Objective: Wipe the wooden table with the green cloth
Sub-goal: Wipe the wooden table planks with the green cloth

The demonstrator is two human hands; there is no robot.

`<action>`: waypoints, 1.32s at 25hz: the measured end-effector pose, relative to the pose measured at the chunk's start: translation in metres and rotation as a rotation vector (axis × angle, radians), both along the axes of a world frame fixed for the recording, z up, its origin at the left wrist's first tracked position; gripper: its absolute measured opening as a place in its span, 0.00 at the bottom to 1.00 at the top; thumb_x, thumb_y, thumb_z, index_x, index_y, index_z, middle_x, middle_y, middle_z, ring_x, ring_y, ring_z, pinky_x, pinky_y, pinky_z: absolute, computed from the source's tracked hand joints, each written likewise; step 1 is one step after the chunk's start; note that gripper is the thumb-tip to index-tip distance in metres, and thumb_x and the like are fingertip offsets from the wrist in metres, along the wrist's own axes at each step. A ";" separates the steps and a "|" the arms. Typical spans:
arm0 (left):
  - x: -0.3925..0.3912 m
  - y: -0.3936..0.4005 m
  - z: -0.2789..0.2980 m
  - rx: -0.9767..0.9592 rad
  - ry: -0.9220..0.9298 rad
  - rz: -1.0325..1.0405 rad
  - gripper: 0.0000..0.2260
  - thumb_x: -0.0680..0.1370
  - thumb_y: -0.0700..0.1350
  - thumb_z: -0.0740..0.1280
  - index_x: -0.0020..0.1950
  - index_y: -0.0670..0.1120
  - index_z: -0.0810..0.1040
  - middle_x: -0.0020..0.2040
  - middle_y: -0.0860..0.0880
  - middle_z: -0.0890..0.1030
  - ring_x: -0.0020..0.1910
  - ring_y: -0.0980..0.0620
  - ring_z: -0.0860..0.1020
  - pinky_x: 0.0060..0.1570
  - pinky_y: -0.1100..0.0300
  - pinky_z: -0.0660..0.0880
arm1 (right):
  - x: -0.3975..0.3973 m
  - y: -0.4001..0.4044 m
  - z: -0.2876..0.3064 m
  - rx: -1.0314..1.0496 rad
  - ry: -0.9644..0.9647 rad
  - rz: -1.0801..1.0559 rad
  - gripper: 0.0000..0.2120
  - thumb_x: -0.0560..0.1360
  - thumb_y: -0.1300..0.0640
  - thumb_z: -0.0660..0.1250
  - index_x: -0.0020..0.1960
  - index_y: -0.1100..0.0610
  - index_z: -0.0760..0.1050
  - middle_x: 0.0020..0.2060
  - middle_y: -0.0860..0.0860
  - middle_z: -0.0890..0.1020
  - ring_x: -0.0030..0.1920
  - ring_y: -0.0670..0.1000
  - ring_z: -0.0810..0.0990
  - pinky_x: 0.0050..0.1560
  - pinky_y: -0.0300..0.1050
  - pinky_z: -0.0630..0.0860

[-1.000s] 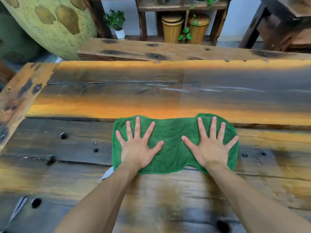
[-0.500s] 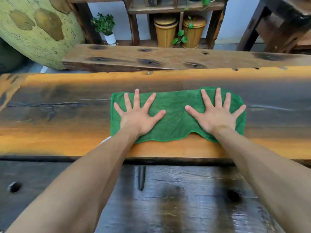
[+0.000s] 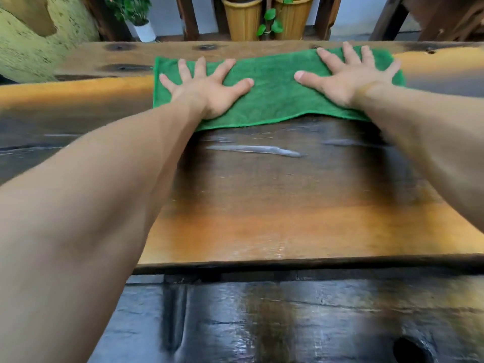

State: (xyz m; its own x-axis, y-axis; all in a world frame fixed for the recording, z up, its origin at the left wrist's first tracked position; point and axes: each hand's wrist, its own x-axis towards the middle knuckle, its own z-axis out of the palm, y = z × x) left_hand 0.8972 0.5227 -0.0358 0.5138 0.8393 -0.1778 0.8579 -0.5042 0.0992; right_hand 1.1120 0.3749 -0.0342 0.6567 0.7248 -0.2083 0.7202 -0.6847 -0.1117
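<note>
Beneath both palms, wooden tabletop, streaked dark and orange, glossy nearer the body. Spread flat across its far edge, green cloth, reaching just beyond the fingertips. Pressed on the cloth's left part, left hand, fingers straight and splayed. Pressed on its right part, right hand, fingers likewise splayed, gripping nothing. Past the fingertips, two ribbed yellow bins, a trailing green vine, a small potted plant.
</note>
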 end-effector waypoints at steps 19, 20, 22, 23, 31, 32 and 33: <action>-0.060 -0.165 -0.001 0.009 0.030 -0.067 0.37 0.73 0.78 0.40 0.78 0.67 0.34 0.80 0.49 0.30 0.79 0.33 0.35 0.71 0.25 0.39 | -0.080 -0.153 0.002 -0.031 -0.030 0.059 0.42 0.68 0.17 0.37 0.78 0.30 0.38 0.82 0.46 0.39 0.81 0.55 0.37 0.71 0.78 0.37; -0.069 -0.183 -0.001 -0.001 0.043 -0.071 0.37 0.73 0.78 0.39 0.78 0.67 0.34 0.80 0.49 0.29 0.79 0.33 0.34 0.71 0.25 0.39 | -0.090 -0.171 0.003 -0.033 -0.028 0.064 0.42 0.68 0.17 0.37 0.78 0.30 0.37 0.82 0.47 0.38 0.81 0.55 0.36 0.71 0.78 0.38; -0.088 -0.215 0.000 -0.019 0.063 -0.081 0.37 0.72 0.78 0.38 0.78 0.67 0.34 0.80 0.48 0.30 0.79 0.33 0.35 0.71 0.26 0.38 | -0.111 -0.205 0.003 -0.037 -0.028 0.068 0.41 0.68 0.18 0.36 0.78 0.30 0.36 0.81 0.47 0.38 0.81 0.55 0.36 0.71 0.78 0.38; -0.098 -0.230 0.002 -0.026 0.066 -0.084 0.37 0.72 0.78 0.38 0.78 0.67 0.34 0.81 0.48 0.30 0.79 0.33 0.35 0.71 0.26 0.38 | -0.122 -0.222 0.004 -0.037 -0.030 0.069 0.41 0.68 0.18 0.36 0.78 0.30 0.36 0.81 0.47 0.38 0.81 0.56 0.36 0.71 0.78 0.38; -0.194 -0.365 0.003 -0.037 0.069 -0.088 0.38 0.70 0.77 0.36 0.77 0.67 0.32 0.79 0.49 0.28 0.78 0.35 0.33 0.71 0.27 0.38 | -0.213 -0.354 0.006 -0.044 -0.029 0.069 0.42 0.69 0.19 0.37 0.78 0.33 0.33 0.81 0.48 0.35 0.80 0.57 0.33 0.70 0.79 0.38; -0.208 -0.384 0.004 -0.046 0.067 -0.080 0.38 0.70 0.77 0.35 0.78 0.67 0.32 0.79 0.49 0.28 0.78 0.35 0.32 0.71 0.27 0.38 | -0.225 -0.372 0.007 -0.040 -0.027 0.073 0.42 0.69 0.19 0.38 0.78 0.33 0.34 0.81 0.48 0.35 0.80 0.57 0.33 0.70 0.78 0.38; -0.223 -0.404 0.004 -0.054 0.061 -0.072 0.38 0.70 0.78 0.35 0.78 0.67 0.32 0.79 0.49 0.28 0.78 0.35 0.32 0.71 0.27 0.38 | -0.237 -0.391 0.008 -0.045 -0.023 0.086 0.42 0.69 0.19 0.38 0.78 0.33 0.34 0.81 0.48 0.35 0.80 0.57 0.33 0.70 0.78 0.38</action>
State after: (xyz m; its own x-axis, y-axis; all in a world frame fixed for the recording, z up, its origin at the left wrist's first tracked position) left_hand 0.6745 0.1189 -0.0318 0.5592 0.7890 -0.2544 0.8249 -0.5601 0.0762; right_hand 0.8749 -0.0157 -0.0265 0.5973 0.7692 -0.2270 0.7788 -0.6239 -0.0650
